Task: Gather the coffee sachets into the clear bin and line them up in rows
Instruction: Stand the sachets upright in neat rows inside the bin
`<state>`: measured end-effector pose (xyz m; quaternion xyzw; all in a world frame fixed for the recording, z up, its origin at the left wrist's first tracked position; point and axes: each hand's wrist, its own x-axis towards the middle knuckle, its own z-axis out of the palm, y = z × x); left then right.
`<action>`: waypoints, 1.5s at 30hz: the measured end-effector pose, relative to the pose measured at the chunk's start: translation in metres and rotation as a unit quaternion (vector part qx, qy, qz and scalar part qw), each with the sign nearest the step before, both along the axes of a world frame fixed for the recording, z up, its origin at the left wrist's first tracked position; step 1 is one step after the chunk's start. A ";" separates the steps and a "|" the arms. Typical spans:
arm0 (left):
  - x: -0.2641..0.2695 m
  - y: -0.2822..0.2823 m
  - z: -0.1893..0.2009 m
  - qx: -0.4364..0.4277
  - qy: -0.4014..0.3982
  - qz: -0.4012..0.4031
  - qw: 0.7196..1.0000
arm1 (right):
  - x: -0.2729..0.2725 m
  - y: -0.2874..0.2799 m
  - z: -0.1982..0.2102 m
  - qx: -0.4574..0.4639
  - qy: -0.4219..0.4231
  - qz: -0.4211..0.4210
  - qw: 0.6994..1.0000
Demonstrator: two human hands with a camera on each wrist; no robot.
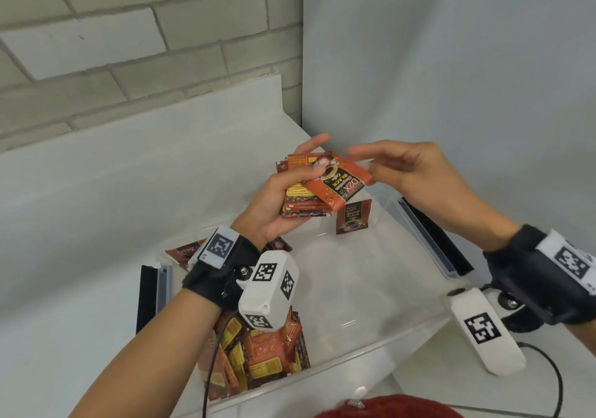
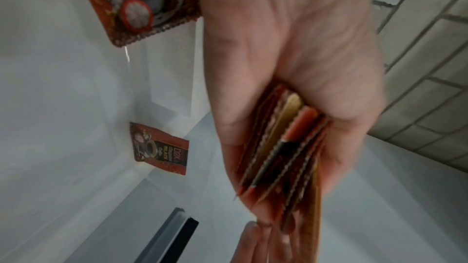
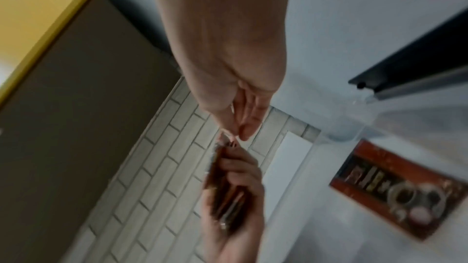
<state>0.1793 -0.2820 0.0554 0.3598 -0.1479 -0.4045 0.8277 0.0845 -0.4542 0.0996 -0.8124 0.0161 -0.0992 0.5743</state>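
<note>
My left hand [image 1: 277, 201] grips a stack of red and orange coffee sachets [image 1: 306, 198] above the far side of the clear bin [image 1: 364, 350], thumb on top. The top sachet [image 1: 342, 182] lies skewed, face up. My right hand [image 1: 361, 161] reaches in from the right, and its straight fingertips touch that sachet's far corner. The left wrist view shows the stack [image 2: 286, 147] edge-on in my palm [image 2: 291, 47]. One sachet [image 1: 353, 216] leans upright in the bin's far corner. A loose pile of sachets [image 1: 258, 356] fills the near left corner.
Another sachet [image 1: 182, 251] lies at the bin's left side, behind my wrist. Black latches [image 1: 146, 298] [image 1: 435, 237] sit on the bin's two ends. The bin stands on a white counter against a brick wall [image 1: 129, 30] and a white panel. Something red [image 1: 387, 408] shows at the bottom edge.
</note>
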 end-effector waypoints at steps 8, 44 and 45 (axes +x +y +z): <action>0.004 0.000 -0.003 -0.036 -0.033 0.024 0.999 | -0.008 0.019 0.009 0.236 0.186 0.003 0.954; 0.005 -0.004 -0.002 0.059 0.015 0.115 0.992 | 0.052 0.007 -0.006 -0.611 0.256 0.224 0.715; 0.005 -0.004 -0.002 0.058 0.016 0.115 0.991 | 0.052 0.006 -0.006 -0.608 0.255 0.225 0.718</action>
